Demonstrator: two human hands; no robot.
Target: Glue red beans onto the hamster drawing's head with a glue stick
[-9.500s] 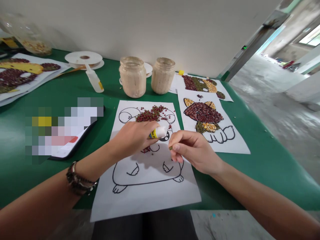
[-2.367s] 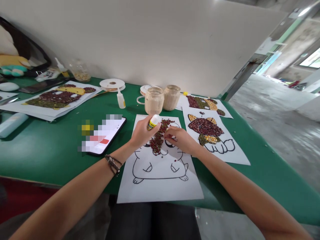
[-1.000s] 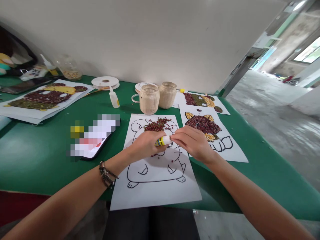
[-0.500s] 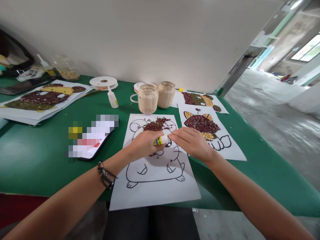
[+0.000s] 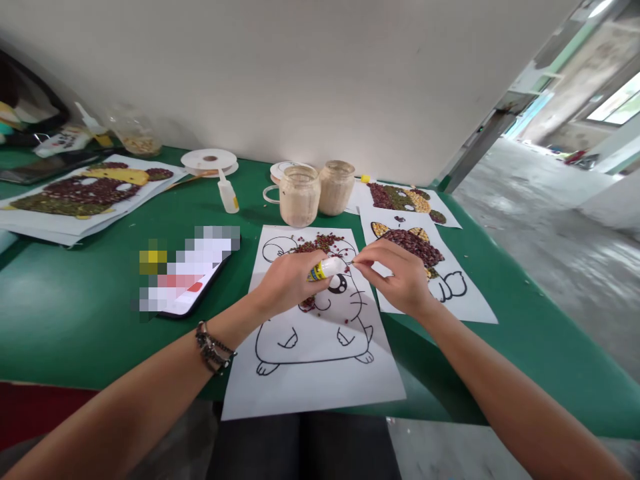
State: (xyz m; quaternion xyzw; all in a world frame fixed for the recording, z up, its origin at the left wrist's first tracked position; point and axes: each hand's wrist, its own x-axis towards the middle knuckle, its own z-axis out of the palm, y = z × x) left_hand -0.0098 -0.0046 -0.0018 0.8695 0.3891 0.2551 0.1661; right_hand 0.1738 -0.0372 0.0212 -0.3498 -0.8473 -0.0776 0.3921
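Observation:
A white sheet with a black-outlined hamster drawing (image 5: pixel 310 347) lies on the green table (image 5: pixel 75 313) in front of me. Red beans (image 5: pixel 320 243) cover part of the hamster's head. My left hand (image 5: pixel 287 280) is closed around a small white glue bottle (image 5: pixel 327 269) with a yellow label, held above the drawing's face. My right hand (image 5: pixel 395 270) is pinched at the bottle's tip, on something too small to make out.
Two glass jars (image 5: pixel 300 195) stand behind the sheet. Finished bean pictures (image 5: pixel 410 243) lie to the right, more (image 5: pixel 85 193) at far left. A phone (image 5: pixel 187 283) lies left of the drawing, another glue bottle (image 5: pixel 227 195) and tape rolls (image 5: pixel 210 160) further back. The table edge drops off at right.
Both hands have lifted slightly off the paper with the glue bottle. The right hand's fingers have drawn into a pinch at the bottle's tip.

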